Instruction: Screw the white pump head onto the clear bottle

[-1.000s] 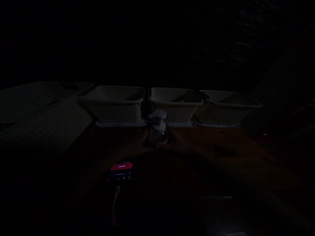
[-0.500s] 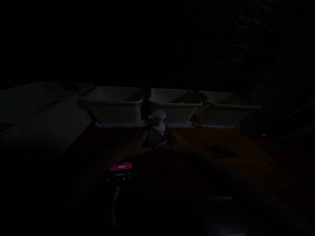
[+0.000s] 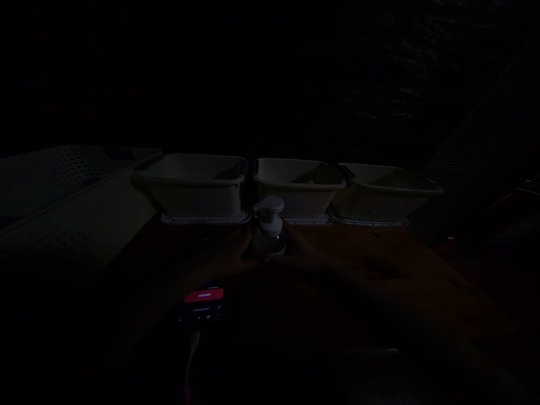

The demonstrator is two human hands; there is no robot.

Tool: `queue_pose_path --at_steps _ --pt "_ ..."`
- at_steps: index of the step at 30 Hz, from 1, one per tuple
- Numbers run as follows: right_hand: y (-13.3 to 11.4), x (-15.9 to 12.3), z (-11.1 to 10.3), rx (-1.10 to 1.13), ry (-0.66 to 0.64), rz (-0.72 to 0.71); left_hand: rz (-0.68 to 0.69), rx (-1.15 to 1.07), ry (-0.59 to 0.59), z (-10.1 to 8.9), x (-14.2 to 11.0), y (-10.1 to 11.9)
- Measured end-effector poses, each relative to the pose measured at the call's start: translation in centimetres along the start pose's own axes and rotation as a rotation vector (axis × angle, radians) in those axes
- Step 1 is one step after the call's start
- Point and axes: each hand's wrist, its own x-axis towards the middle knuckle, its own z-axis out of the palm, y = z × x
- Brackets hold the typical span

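The scene is very dark. A clear pump bottle (image 3: 269, 233) with a white pump head stands on a wooden table (image 3: 379, 259), just in front of a row of white bins. My left hand (image 3: 233, 253) is cupped against the bottle's left side and my right hand (image 3: 306, 253) against its right side, both low at its base. Their fingers curl around it, though the dim light hides detail.
Three white bins stand side by side behind the bottle: left (image 3: 194, 194), middle (image 3: 295, 191), right (image 3: 379, 197). White perforated panels (image 3: 63, 197) lie at the left. A phone (image 3: 201, 302) with a lit red screen lies near me, a cable (image 3: 190, 351) trailing from it.
The whole view has slipped slightly lower in the picture, from a small head movement. Both hands stay around the pump bottle, which has not visibly moved on the table.
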Motion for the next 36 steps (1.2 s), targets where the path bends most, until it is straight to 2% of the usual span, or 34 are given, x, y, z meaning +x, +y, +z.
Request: queue_pose_path --at_steps 6,13,20,25,36 --pt "-0.08 -0.11 0.04 0.004 0.006 0.003 -0.066 0.031 -0.066 -0.05 0.02 0.15" --pt "-0.17 -0.33 -0.14 0.004 -0.014 0.016 -0.035 -0.019 -0.029 0.24 -0.21 -0.14" --pt "-0.51 -0.52 -0.2 -0.04 -0.014 0.024 -0.043 -0.012 -0.036 -0.18 -0.21 0.52" --pt "-0.38 -0.56 -0.29 -0.048 -0.018 0.037 -0.096 -0.002 -0.06 -0.21 -0.2 0.59" --pt "-0.6 -0.66 -0.39 -0.023 -0.049 0.018 0.0 -0.03 -0.043 -0.27 -0.2 0.02"
